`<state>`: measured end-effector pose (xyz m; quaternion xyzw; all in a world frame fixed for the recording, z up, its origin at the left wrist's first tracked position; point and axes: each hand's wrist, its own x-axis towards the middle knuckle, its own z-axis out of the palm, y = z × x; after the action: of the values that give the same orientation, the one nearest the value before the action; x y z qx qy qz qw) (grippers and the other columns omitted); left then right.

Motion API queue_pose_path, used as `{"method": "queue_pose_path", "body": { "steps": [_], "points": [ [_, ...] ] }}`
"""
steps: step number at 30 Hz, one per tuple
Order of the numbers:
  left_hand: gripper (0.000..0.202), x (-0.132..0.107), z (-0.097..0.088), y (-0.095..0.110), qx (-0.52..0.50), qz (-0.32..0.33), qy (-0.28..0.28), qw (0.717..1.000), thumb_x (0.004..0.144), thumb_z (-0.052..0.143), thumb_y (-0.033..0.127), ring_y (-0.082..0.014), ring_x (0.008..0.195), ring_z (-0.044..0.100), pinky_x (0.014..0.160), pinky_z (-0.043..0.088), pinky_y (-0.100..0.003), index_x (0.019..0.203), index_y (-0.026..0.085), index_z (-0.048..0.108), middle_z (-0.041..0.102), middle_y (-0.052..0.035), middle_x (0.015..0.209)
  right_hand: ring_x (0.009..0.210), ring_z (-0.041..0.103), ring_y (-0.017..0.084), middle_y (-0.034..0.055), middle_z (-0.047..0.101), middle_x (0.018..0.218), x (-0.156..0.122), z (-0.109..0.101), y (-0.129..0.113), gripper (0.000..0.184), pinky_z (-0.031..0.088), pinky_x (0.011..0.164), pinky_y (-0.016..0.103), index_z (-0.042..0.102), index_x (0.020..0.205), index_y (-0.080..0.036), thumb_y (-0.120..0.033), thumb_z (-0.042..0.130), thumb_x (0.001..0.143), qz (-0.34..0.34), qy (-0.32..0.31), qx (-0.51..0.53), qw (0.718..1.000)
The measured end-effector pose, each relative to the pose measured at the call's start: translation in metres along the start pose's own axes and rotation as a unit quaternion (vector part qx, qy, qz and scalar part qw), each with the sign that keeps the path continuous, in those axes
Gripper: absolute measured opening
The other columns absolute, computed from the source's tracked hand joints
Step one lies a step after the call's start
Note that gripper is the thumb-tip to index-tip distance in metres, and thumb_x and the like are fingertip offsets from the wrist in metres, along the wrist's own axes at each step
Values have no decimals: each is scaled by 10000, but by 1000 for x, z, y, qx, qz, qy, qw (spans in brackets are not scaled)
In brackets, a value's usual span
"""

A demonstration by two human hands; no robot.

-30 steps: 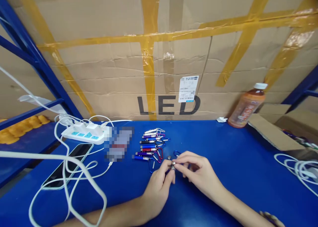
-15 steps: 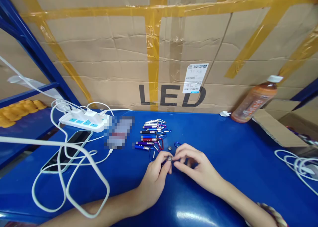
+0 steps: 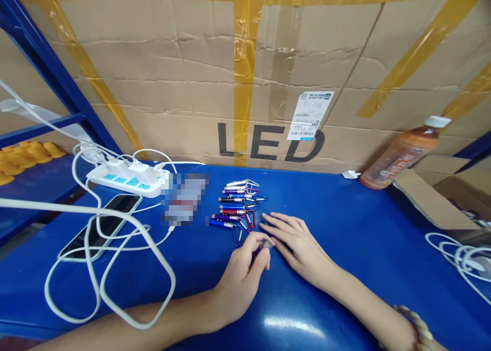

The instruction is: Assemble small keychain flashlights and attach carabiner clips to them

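Observation:
My left hand (image 3: 245,274) is closed, thumb and index finger pinching a small piece with a shiny silvery end (image 3: 266,243). It looks like part of a keychain flashlight; the rest is hidden in the fingers. Beside it, to the right, my right hand (image 3: 297,241) is palm down over the blue table (image 3: 326,207), fingers stretched out and slightly apart. Whatever lies under those fingers is hidden. Beyond my left hand is a row of several keychain flashlights (image 3: 233,212) with carabiner clips, in silver, purple, blue, black and red.
A large taped cardboard box (image 3: 184,85) stands behind the table. On the left are a white power strip (image 3: 153,187), a phone (image 3: 103,228), a blurred-out item (image 3: 186,197) and looping white cables (image 3: 169,269). A leaning drink bottle (image 3: 402,156) and an open carton (image 3: 433,202) are on the right.
My right hand has moved away from the left hand's fingertips and flattened over the table, covering the small silver piece and blue clip seen there before. My left hand keeps its pinch.

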<state>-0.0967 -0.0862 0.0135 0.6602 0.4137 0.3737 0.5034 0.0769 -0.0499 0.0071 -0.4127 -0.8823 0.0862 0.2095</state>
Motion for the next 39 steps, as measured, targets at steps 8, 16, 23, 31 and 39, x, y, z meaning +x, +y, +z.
{"method": "queue_pose_path", "body": {
  "steps": [8, 16, 23, 31, 39],
  "points": [
    [145, 1, -1, 1, -4, -6, -3, 1000, 938, 329, 257, -118, 612, 430, 604, 329, -243, 921, 184, 453, 450, 40, 674, 988, 556, 220, 31, 688, 1039, 1, -2, 6, 204, 406, 808, 380, 645, 1026, -223, -155, 552, 858, -7, 48, 23, 999],
    [148, 1, -2, 0, 12, -8, -9, 1000, 935, 330, 264, -117, 598, 424, 591, 322, -245, 918, 186, 455, 452, 42, 667, 822, 599, 193, 40, 697, 871, 1, -2, 3, 146, 445, 725, 341, 661, 938, -216, -212, 640, 793, 35, 64, 80, 994],
    [158, 3, -3, 4, 26, -20, -5, 999, 926, 328, 259, -122, 606, 439, 600, 338, -244, 952, 189, 467, 462, 38, 668, 694, 617, 135, 29, 660, 777, 1, -6, 2, 131, 524, 639, 247, 681, 875, -180, -246, 659, 763, 100, 125, 183, 970],
    [192, 9, -6, 7, 89, -24, 9, 996, 896, 378, 248, -139, 666, 515, 633, 401, -237, 956, 203, 554, 551, 15, 725, 634, 629, 123, 49, 671, 795, 2, -8, 7, 200, 553, 600, 245, 719, 766, -163, -304, 761, 631, 180, 164, 384, 891],
    [185, 11, -5, 7, 89, -14, 5, 996, 882, 442, 215, -163, 867, 599, 752, 460, -241, 969, 208, 605, 664, -16, 963, 661, 635, 138, 50, 710, 772, 2, -14, 6, 225, 526, 604, 248, 721, 796, -157, -289, 764, 619, 240, 166, 428, 855]
  ]
}}
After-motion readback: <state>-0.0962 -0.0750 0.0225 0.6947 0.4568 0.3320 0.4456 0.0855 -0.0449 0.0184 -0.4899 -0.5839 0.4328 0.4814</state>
